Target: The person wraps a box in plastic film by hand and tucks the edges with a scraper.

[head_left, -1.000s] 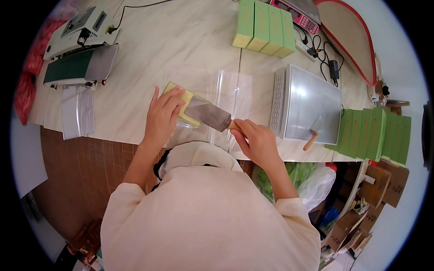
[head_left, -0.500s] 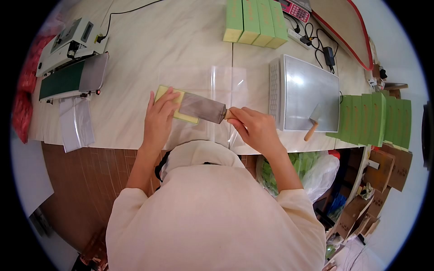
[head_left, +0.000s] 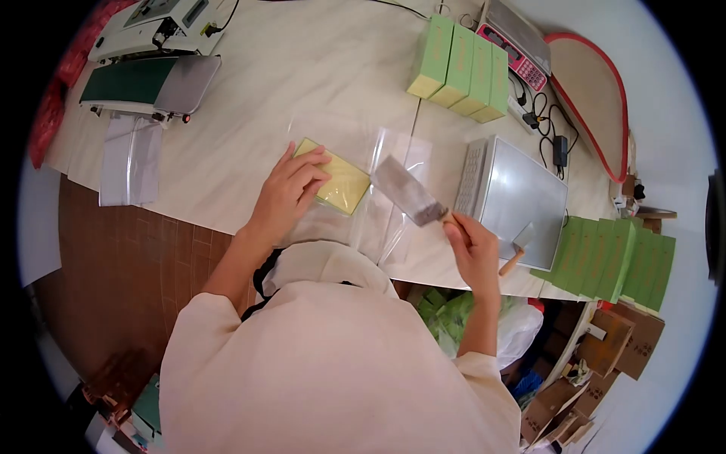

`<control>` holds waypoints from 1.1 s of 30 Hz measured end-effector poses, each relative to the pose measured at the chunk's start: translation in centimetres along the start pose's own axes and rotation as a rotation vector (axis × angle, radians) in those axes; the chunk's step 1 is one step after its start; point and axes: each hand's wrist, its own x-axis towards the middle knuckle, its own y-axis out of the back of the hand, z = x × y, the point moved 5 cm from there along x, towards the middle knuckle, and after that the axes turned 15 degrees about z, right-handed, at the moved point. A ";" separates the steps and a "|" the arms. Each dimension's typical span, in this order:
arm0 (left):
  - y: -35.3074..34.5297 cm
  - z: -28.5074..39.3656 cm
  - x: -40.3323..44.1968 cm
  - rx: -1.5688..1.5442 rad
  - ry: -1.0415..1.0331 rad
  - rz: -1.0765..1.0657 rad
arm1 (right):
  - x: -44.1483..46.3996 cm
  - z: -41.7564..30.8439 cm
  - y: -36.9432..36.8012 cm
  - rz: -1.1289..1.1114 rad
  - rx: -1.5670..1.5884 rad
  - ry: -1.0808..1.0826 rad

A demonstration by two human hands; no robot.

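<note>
A slim yellow-green box [head_left: 346,184] lies tilted on the table, with clear plastic film [head_left: 386,227] around it. My left hand [head_left: 291,181] holds the box's left end, its bent fingers on the top face and edge. In my right hand [head_left: 475,246], the fingers wrap the wooden handle of a flat metal-bladed tool [head_left: 408,191]. The blade is raised just right of the box, apart from it. Right of that hand stands a metal-topped hot plate [head_left: 525,200]. A small wooden-handled scraper [head_left: 517,250] lies on its front edge.
Several green boxes [head_left: 461,72] stand at the back, beside a pink-keyed scale [head_left: 514,57] and black cables [head_left: 560,151]. More green boxes [head_left: 605,257] are lined up at right. A machine with a green belt [head_left: 125,85] stands at left, near stacked plastic bags [head_left: 128,163].
My right hand has pulled the metal-bladed tool off the box, back to the right. My left hand remains on the box. The whole view has turned and shifted.
</note>
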 end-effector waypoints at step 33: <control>2.0 -3.5 -0.4 -0.196 0.158 -0.200 | 0.1 -5.4 -7.9 -0.016 -0.076 0.489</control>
